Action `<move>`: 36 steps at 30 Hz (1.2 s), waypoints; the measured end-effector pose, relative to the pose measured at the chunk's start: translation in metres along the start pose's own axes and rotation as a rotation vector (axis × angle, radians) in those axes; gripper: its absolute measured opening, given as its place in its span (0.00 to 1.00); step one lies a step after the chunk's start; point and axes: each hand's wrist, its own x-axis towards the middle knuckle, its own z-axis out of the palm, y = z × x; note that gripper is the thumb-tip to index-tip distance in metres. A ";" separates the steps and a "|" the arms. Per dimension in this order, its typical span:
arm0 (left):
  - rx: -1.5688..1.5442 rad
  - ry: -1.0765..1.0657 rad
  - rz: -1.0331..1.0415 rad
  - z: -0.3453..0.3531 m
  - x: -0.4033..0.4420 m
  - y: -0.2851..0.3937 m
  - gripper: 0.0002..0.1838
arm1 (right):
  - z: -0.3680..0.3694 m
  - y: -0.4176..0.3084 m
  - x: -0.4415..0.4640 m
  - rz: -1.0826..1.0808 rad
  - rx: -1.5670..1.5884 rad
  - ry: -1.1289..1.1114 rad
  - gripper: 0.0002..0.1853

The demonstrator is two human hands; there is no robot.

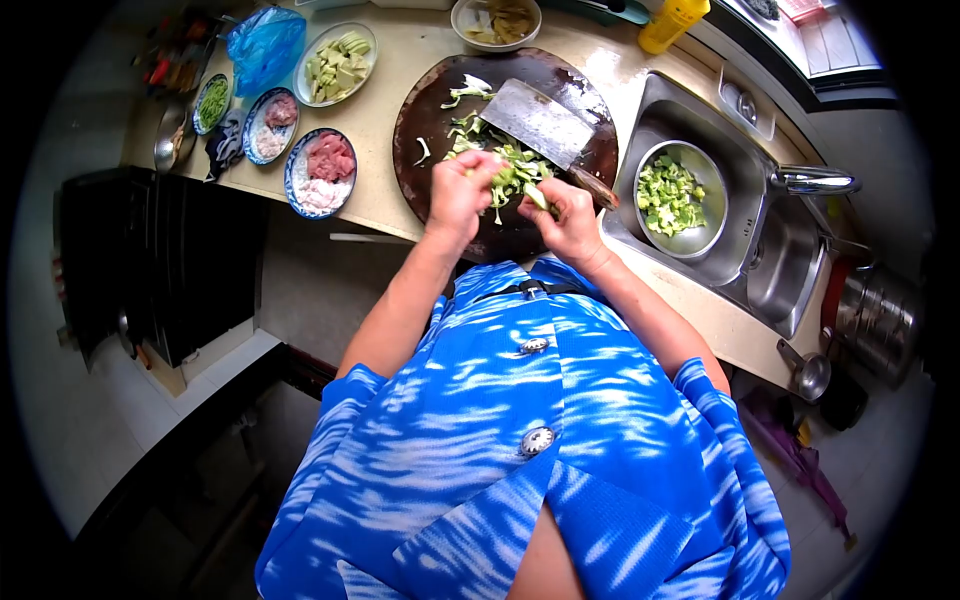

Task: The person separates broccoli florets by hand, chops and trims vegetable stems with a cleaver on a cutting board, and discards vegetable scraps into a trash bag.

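Observation:
Over a round dark chopping board (425, 110), my left hand (460, 197) is closed in a pinch, with a bit of green leafy vegetable showing at its fingertips. My right hand (570, 222) grips a pale green vegetable stem (537, 197) between thumb and fingers. Cut greens (515, 170) lie in a loose heap on the board, just beyond and between both hands. A cleaver (540, 120) rests flat on the board behind the heap, its wooden handle (595, 188) pointing right, close to my right hand. A few pale scraps (470, 90) lie toward the board's far side.
Right, a metal bowl of cut greens (670, 195) sits in the steel sink (645, 110) under a faucet (815, 180). Left, bowls of meat (322, 170), a plate of chopped vegetable (338, 65) and a blue bag (265, 45) stand on the counter. A yellow bottle (672, 25) stands behind.

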 end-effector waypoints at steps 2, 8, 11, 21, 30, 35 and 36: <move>-0.035 0.007 0.054 -0.010 0.009 0.012 0.06 | -0.003 0.002 -0.003 0.350 0.131 -0.170 0.09; -0.236 -0.074 -0.243 -0.024 0.014 0.014 0.02 | -0.015 0.010 0.005 0.907 1.302 -0.153 0.22; -0.091 -0.249 -0.264 -0.020 0.003 0.011 0.08 | -0.019 0.002 0.011 0.860 1.396 -0.150 0.22; 0.850 -0.165 0.230 0.017 -0.020 0.002 0.16 | -0.006 0.006 0.011 0.700 1.315 -0.048 0.22; 0.157 -0.293 -0.232 -0.009 -0.007 -0.007 0.18 | -0.018 0.009 0.009 0.557 0.814 -0.053 0.22; -0.086 -0.361 -0.259 -0.009 -0.008 -0.014 0.18 | -0.017 0.009 0.013 0.519 0.637 0.026 0.18; -0.039 -0.348 -0.250 -0.009 -0.010 -0.013 0.18 | -0.018 0.009 0.013 0.508 0.593 0.023 0.16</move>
